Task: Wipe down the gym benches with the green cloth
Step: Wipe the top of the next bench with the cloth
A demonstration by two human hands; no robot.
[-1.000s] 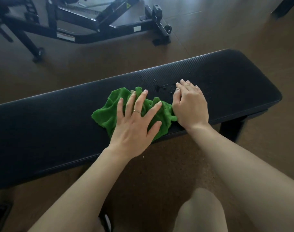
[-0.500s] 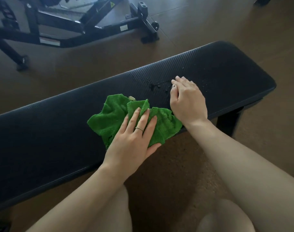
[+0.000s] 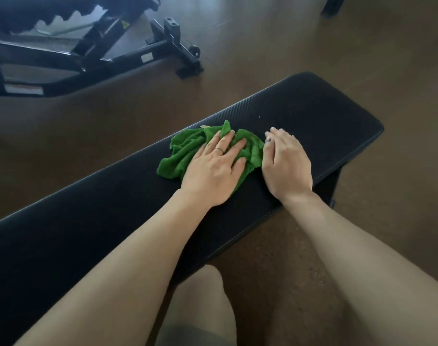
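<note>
A long black padded gym bench (image 3: 320, 121) runs diagonally from the lower left to the right. A crumpled green cloth (image 3: 185, 148) lies on its top near the middle. My left hand (image 3: 213, 171) presses flat on the cloth with straight fingers, a ring on one of them. My right hand (image 3: 286, 166) rests palm-down on the bare pad just right of the cloth, its thumb touching the cloth's edge.
The black steel frame of another gym machine (image 3: 93, 56) stands on the brown floor (image 3: 288, 41) at the upper left, a wheeled foot (image 3: 190, 61) pointing toward the bench. A bench leg (image 3: 330, 186) shows under the right end. My knee (image 3: 200, 308) is at the bottom.
My left hand has slid the cloth to the right and toward the far edge, over the wet drops seen earlier. The cloth now sits against my right hand.
</note>
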